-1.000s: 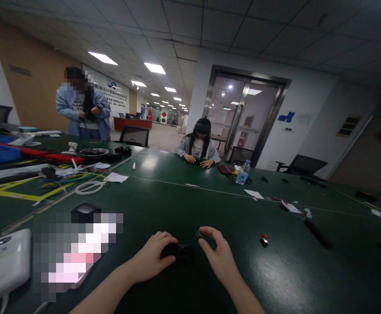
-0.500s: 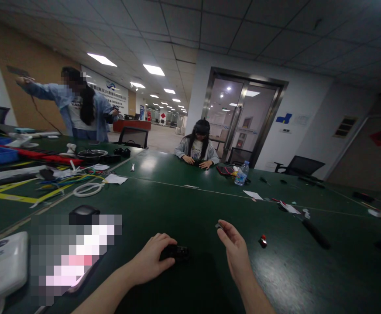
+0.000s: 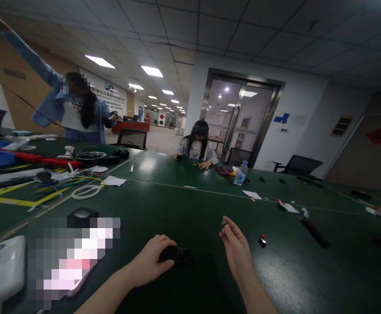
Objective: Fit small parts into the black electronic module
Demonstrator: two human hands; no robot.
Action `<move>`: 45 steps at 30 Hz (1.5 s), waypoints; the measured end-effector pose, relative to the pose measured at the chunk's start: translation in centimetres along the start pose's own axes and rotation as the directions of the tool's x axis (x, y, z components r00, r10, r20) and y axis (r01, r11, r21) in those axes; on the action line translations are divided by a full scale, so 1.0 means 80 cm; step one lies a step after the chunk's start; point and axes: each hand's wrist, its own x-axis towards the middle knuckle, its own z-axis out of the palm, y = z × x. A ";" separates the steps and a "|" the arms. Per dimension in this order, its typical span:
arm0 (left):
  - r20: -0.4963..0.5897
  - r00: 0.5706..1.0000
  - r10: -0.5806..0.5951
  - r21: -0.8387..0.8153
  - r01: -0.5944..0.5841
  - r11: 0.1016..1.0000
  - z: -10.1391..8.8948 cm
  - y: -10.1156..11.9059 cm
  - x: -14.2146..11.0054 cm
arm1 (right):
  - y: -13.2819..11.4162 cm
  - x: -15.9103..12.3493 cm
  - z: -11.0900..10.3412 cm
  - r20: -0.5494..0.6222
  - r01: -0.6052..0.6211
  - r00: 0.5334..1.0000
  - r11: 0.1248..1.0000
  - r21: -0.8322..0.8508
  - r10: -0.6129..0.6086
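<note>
My left hand (image 3: 151, 261) lies on the table with thumb and fingers closed around one end of a small black block-like device (image 3: 179, 254). Its far end sticks out to the right of my fingers. Raised a little to the right, my right hand (image 3: 238, 248) pinches a tiny grey piece (image 3: 223, 223) between thumb and fingertips; the piece is too small to name. A small red and silver item (image 3: 262, 240) sits on the table to the right of that hand.
On the green table (image 3: 164, 209), a black mouse (image 3: 83, 216), a blurred-out phone (image 3: 79, 266) and a white device (image 3: 2, 270) lie left. A black-handled tool (image 3: 314, 232) lies right. Beyond stand a water bottle (image 3: 240, 173), a seated person (image 3: 197, 146) and a standing person (image 3: 82, 109).
My right hand has turned slightly, its fingertips moving a little right and up with the tiny grey piece. My left hand stays put. The standing person's arm has risen.
</note>
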 end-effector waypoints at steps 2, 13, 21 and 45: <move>-0.003 1.000 0.003 0.002 -0.003 1.000 0.000 -0.001 0.001 | 0.000 0.000 0.001 -0.010 -0.003 1.000 1.000 0.023 0.004; -0.004 1.000 -0.001 0.011 0.001 1.000 0.000 -0.002 0.001 | -0.002 0.000 0.000 -0.011 -0.013 1.000 0.999 0.049 0.013; 0.001 1.000 -0.008 0.007 0.008 1.000 -0.001 -0.001 0.000 | -0.004 -0.004 0.005 0.031 -0.032 0.999 0.999 0.033 0.031; -0.011 1.000 -0.019 0.032 0.019 0.999 -0.002 0.010 0.001 | 0.011 -0.033 0.034 0.367 0.062 0.926 0.925 -0.375 0.086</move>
